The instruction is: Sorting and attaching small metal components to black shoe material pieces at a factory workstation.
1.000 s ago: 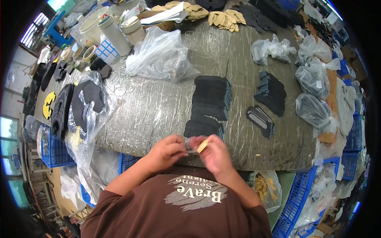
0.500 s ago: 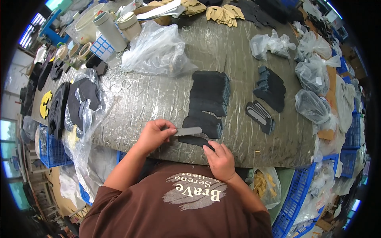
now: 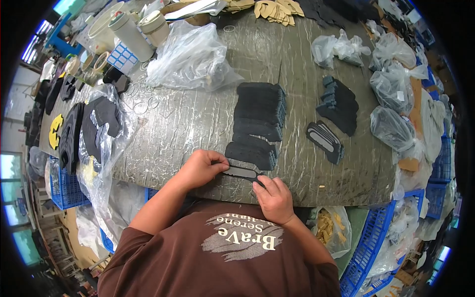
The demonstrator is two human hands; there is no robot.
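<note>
My left hand (image 3: 202,169) pinches the left end of a grey rounded strip (image 3: 240,172). The strip lies along a narrow black piece (image 3: 253,177), whose dark edge shows around it. At the right end of this black piece, my right hand (image 3: 275,199) holds it between thumb and fingers. Just beyond both hands lie overlapping black pieces (image 3: 250,151) with bluish edges, and a larger black stack (image 3: 258,106) behind them. Over to the right is a small pile of black pieces with grey strips on them (image 3: 324,137).
Another black stack (image 3: 341,109) sits at the right of the table (image 3: 188,123). A clear plastic bag (image 3: 193,59), a grey cylinder (image 3: 131,37) and loose rings (image 3: 141,106) occupy the left. Tied plastic bags (image 3: 393,128) line the right edge, above a blue crate (image 3: 368,247).
The grey strip, held raised and apart before, now lies along the black piece. My left hand has moved slightly right; my right hand stays nearly in place.
</note>
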